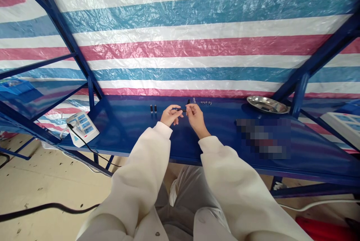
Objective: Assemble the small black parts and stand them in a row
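My left hand and my right hand meet above the blue shelf, both pinching one small dark cylindrical part between their fingertips. Two similar small dark cylinders stand upright on the shelf just left of my left hand. Behind my right hand, one more dark piece and a short row of small silver parts lie near the striped tarp. Both sleeves are white.
A shiny metal dish sits at the shelf's right rear beside a blue upright post. A white power strip with a black cord lies on the left corner. Blue frame bars slant up on both sides. Cables cross the floor.
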`<state>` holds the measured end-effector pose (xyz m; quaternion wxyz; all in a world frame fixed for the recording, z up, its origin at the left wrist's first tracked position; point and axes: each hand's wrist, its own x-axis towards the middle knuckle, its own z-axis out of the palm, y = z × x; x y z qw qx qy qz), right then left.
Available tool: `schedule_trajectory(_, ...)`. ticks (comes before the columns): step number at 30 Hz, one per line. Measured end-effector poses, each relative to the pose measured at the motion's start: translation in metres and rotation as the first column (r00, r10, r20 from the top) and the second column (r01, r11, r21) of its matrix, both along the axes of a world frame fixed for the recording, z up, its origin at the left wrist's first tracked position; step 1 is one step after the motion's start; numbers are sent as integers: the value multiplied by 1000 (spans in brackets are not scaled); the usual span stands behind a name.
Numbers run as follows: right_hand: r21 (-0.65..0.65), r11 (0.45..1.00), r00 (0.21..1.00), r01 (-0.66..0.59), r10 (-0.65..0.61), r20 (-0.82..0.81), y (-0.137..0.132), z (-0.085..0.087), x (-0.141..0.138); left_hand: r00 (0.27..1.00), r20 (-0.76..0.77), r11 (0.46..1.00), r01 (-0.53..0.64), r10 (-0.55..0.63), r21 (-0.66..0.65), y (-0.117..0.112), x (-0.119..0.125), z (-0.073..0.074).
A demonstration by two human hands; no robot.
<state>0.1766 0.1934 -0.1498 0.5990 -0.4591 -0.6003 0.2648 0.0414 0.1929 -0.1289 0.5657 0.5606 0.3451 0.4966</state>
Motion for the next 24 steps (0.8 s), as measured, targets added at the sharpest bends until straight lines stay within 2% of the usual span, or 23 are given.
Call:
schedule_trajectory(10,-22,999,999,-36,36,-11,-2,0,-1,949,-202,963,-211,243,170,2,2,-7)
schedule_trajectory(18,-20,998,997,-58,57,-55,0,-2,0,842,-377,898,-248,385,365,3,0,-11)
schedule_trajectory(21,-27,997,995,-78,76,-70,0,-3,-1,829,-385,893,-271,406,360,2,1,-11)
schedule_trajectory(24,-35,994,993,-100,98,-69,0,-3,-1,833,-375,903,-308,408,298,2,1,-10)
